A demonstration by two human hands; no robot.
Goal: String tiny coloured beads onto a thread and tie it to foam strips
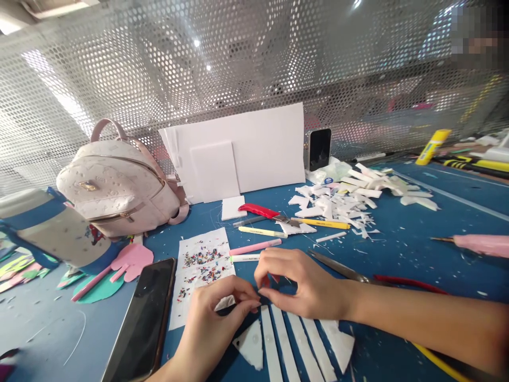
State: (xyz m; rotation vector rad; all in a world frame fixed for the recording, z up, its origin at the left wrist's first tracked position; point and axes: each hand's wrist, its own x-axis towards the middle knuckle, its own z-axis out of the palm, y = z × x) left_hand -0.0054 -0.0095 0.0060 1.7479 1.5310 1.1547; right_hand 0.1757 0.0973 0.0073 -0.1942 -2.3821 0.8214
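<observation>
My left hand [217,313] and my right hand [302,284] meet low in the middle of the blue table [397,254], fingertips pinched together over a small dark piece I cannot make out. Just below them lie several white foam strips [294,345] side by side, with a triangular foam piece [251,345] at their left. A white sheet scattered with tiny coloured bits [202,265] lies behind my left hand. A black phone [143,321] rests left of that hand.
A pale backpack [119,183] and white foam boards [246,151] stand at the back before a perforated metal screen. Pens, a red cutter [258,210], foam scraps [342,199], scissors [345,270] and a pink glue gun [481,244] lie around. Coloured paper shapes [99,276] sit left.
</observation>
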